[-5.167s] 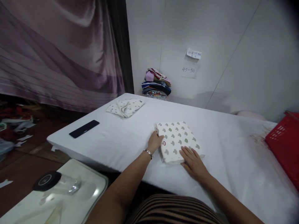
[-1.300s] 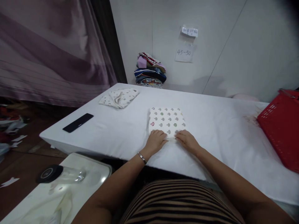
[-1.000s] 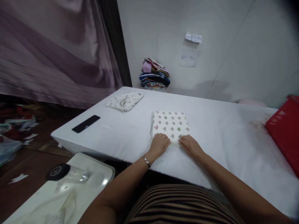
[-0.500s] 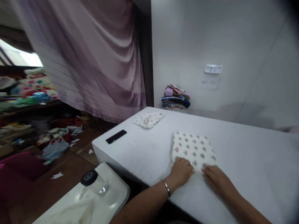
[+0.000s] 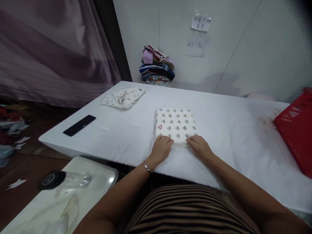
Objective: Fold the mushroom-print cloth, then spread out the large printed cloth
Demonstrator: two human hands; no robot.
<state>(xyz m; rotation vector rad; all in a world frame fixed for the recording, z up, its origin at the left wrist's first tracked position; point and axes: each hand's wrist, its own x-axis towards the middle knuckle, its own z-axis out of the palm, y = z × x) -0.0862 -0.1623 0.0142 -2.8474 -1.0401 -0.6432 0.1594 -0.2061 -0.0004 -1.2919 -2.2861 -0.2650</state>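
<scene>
A folded white cloth (image 5: 175, 125) printed with small mushrooms lies flat on the white-covered table (image 5: 214, 130). My left hand (image 5: 161, 148) grips its near left corner, fingers curled over the top. At the near right corner my right hand (image 5: 200, 146) grips the same edge in a like way. The thumbs of both hands are hidden. Between the hands, the near edge shows layers of fabric. Farther off to the left lies another white patterned cloth (image 5: 124, 97), loosely folded.
A black phone-like slab (image 5: 79, 125) lies near the table's left end. Folded fabrics (image 5: 157, 66) are stacked against the wall. A red basket (image 5: 298, 126) stands at right. On a white stool-like surface (image 5: 97, 172) lies a clear bottle (image 5: 75, 179) with a black cap.
My view has swung right and down, bringing the red basket and striped clothing into sight. Both hands stay at the near edge of the mushroom-print cloth.
</scene>
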